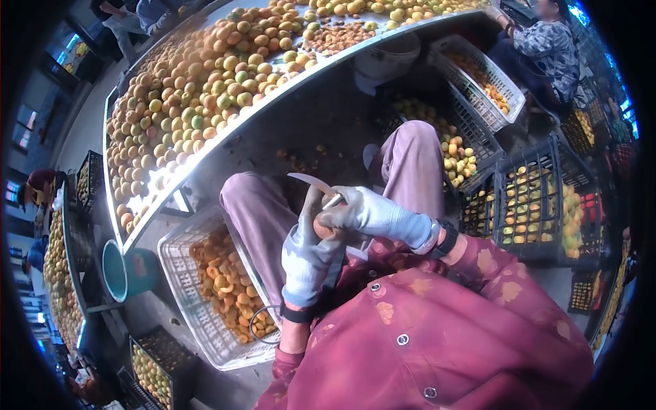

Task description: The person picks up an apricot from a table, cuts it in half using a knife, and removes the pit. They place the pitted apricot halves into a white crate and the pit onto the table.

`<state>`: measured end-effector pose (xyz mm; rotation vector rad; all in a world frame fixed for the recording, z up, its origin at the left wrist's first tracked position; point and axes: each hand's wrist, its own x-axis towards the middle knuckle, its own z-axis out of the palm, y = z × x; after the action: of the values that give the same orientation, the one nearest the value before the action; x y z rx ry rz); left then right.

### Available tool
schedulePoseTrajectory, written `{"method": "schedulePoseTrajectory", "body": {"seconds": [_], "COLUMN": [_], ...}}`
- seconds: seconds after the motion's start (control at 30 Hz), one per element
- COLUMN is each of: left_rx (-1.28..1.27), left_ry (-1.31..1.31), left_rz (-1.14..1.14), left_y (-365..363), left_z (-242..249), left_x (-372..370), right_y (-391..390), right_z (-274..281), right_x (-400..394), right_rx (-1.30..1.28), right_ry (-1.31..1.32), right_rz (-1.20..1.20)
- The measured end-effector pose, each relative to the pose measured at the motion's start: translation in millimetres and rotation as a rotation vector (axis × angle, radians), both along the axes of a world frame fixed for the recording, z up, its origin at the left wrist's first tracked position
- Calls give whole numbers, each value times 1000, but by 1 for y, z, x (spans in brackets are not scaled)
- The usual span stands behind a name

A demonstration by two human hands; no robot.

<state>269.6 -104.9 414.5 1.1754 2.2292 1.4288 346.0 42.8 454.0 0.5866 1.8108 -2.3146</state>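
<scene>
Both my hands wear grey gloves and meet over my lap. My left hand cups an orange apricot, mostly hidden by the fingers. My right hand grips a knife whose curved blade sticks out to the upper left, above the fruit. My knees in mauve trousers lie just beyond the hands.
A long metal table heaped with apricots curves across the top left. A white crate of cut halves stands left of my legs, a teal bucket beside it. Dark crates of fruit stand right; another person sits at the top right.
</scene>
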Motion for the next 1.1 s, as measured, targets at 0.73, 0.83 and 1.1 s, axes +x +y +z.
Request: {"method": "schedulePoseTrajectory", "body": {"seconds": [0.73,0.83,1.1], "left_rx": [772,774,936], "left_ry": [-1343,-1475,-1531], "left_rz": [-200,-31,-226], "left_y": [-17,-28,-38], "left_z": [-19,-28,-40], "left_x": [-16,-11,-23], "right_y": [-2,-42,-30], "right_z": [13,58,35], "right_x": [-27,-43,-54], "right_rx": [10,400,-65], "right_ry": [509,328,249], "right_rz": [-405,-141,-295]}}
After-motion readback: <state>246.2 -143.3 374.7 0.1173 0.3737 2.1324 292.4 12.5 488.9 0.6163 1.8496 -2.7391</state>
